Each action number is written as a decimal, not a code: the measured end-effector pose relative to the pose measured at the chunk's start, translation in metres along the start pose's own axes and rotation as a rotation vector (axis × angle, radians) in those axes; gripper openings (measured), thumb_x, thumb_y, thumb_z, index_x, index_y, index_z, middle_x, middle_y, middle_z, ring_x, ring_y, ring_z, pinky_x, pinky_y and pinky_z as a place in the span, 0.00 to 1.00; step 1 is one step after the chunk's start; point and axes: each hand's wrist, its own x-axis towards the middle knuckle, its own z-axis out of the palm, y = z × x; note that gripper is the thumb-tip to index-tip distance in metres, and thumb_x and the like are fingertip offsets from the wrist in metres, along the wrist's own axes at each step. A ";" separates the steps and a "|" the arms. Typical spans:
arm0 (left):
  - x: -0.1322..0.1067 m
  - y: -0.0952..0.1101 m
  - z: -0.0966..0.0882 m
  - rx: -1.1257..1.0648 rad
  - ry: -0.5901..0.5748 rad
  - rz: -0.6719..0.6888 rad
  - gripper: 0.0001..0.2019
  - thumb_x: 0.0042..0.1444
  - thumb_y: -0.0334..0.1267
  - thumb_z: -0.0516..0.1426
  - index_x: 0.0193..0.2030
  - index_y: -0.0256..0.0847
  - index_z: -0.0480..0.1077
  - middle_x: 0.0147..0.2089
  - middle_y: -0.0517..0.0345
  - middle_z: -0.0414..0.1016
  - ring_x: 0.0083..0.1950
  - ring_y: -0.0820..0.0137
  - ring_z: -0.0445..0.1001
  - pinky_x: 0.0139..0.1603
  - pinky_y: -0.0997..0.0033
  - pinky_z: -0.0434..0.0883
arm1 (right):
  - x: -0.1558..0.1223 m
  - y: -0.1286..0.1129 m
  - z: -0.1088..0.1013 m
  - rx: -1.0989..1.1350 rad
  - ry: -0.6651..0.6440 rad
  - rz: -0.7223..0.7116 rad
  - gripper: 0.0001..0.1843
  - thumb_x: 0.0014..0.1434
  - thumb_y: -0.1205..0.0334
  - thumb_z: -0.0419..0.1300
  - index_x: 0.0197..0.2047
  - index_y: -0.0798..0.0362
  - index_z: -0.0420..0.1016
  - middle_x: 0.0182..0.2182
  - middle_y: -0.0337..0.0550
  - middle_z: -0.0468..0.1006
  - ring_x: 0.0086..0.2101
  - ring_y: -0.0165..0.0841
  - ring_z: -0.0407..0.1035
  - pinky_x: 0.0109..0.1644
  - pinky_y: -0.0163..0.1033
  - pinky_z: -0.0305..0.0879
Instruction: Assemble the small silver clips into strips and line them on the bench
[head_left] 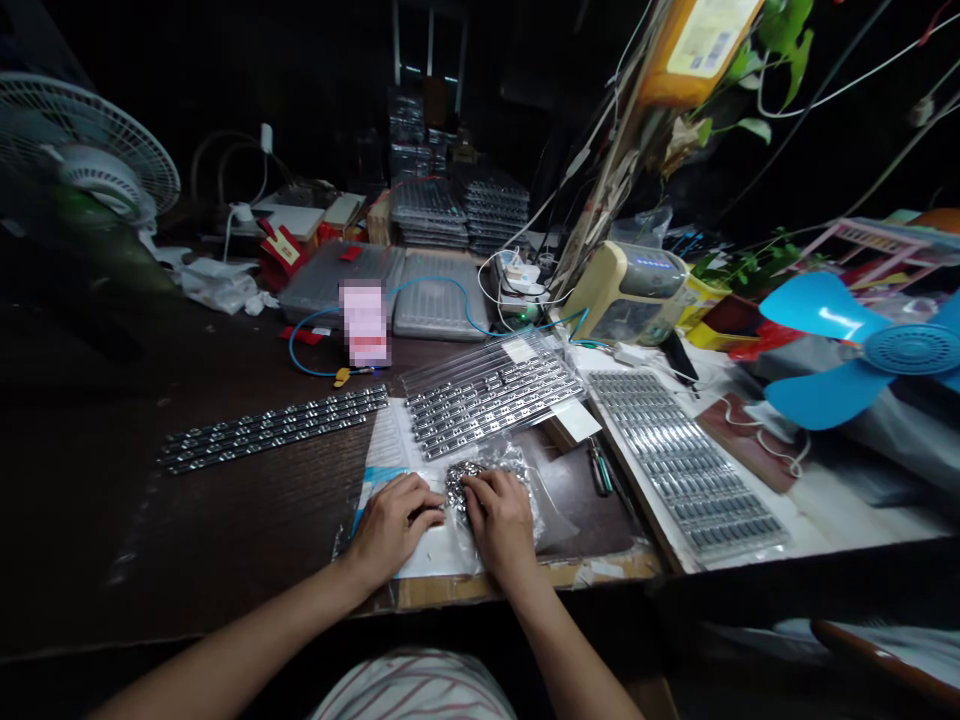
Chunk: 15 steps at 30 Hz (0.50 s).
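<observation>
The small metal pieces (456, 488) lie heaped on the near side of the desk (247, 540), between my two hands, at the left part of a crumpled clear plastic bag (541, 492); whether they sit inside its mouth or on top of it, I cannot tell. My right hand (504, 510) is over the heap with its fingers bent together and the fingertips down among the pieces, though I can't tell whether one is pinched there. My left hand (401, 515) rests over the white sheet (427, 562) just beside the heap, fingers curled and thumb close to the forefinger; I can't make out whether anything is between them. From their shine, I judge each piece light, hard and stiff, rather slick on the skin, and likely to tangle or slide against its neighbours. I would take one by its edges, between thumb and forefinger tip, lifting from the top of the heap instead of digging under. Thin metal could bend if squeezed hard, so a light pinch seems enough. The bag looks soft and slippery, best held by a loose fold. Beyond my hands, rows of shiny parts (495, 405) lie slantwise.
</observation>
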 end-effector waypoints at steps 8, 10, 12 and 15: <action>0.009 -0.003 -0.012 -0.100 0.092 -0.034 0.05 0.55 0.32 0.59 0.35 0.41 0.77 0.34 0.56 0.74 0.39 0.69 0.72 0.41 0.70 0.67 | 0.002 0.001 -0.003 0.203 0.042 -0.016 0.08 0.63 0.67 0.54 0.40 0.50 0.74 0.35 0.43 0.76 0.37 0.35 0.67 0.42 0.41 0.62; 0.017 -0.007 -0.021 -0.129 0.157 -0.085 0.05 0.53 0.32 0.60 0.35 0.42 0.78 0.35 0.56 0.74 0.39 0.69 0.72 0.42 0.70 0.66 | 0.002 0.001 -0.003 0.238 0.037 -0.013 0.07 0.63 0.65 0.54 0.38 0.49 0.74 0.34 0.42 0.76 0.37 0.35 0.68 0.42 0.40 0.63; 0.024 -0.009 -0.028 -0.210 0.191 -0.163 0.04 0.51 0.34 0.61 0.34 0.42 0.78 0.35 0.56 0.75 0.39 0.68 0.72 0.43 0.70 0.66 | 0.002 0.002 -0.002 0.256 0.033 -0.013 0.07 0.64 0.65 0.54 0.38 0.49 0.74 0.35 0.41 0.77 0.37 0.35 0.69 0.42 0.40 0.63; 0.028 -0.007 -0.032 -0.586 0.136 -0.400 0.07 0.49 0.39 0.64 0.32 0.39 0.77 0.31 0.57 0.74 0.34 0.72 0.70 0.36 0.75 0.66 | 0.002 0.002 -0.001 0.273 0.032 -0.009 0.07 0.63 0.67 0.54 0.38 0.49 0.73 0.36 0.41 0.77 0.37 0.34 0.69 0.43 0.40 0.63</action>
